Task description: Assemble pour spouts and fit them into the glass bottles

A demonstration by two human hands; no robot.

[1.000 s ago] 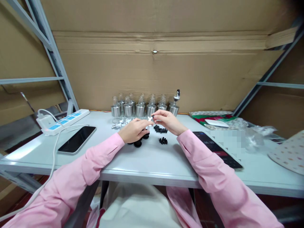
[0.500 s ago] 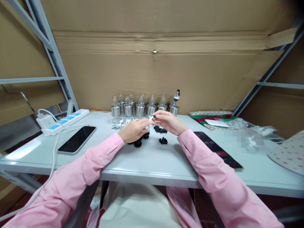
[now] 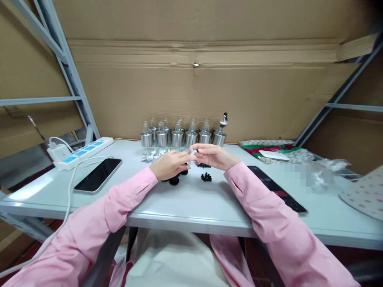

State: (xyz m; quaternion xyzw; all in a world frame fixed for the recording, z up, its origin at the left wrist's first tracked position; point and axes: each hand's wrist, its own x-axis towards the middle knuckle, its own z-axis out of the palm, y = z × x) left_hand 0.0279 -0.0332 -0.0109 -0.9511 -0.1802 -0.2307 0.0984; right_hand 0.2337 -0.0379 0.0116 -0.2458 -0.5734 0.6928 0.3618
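Between my two hands is a small white plastic fitting (image 3: 193, 152), partly covered by fingers. My left hand (image 3: 169, 164) is closed on it from the left. At its right end, the fingers of my right hand (image 3: 218, 156) pinch a small black piece, mostly hidden by them. Whether that piece is seated on the fitting I cannot tell. Below the hands lie a cluster of small black pieces (image 3: 206, 177) and several round black caps (image 3: 174, 181), with a second black cluster half hidden under my right hand. More white fittings (image 3: 149, 156) lie beyond my left hand.
Rows of steel-sleeved glass bottles (image 3: 162, 138) stand at the back; a black-and-silver top (image 3: 224, 120) rises at the right end. To the left are a phone (image 3: 98, 175) and a power strip (image 3: 85, 152) with a white cable. A dark tablet-like device (image 3: 278, 191) and plastic bags (image 3: 323, 173) lie right.
My right fingers have shifted slightly around the end of the white fitting, and the black piece sits a little lower. My left hand stays nearly in place.
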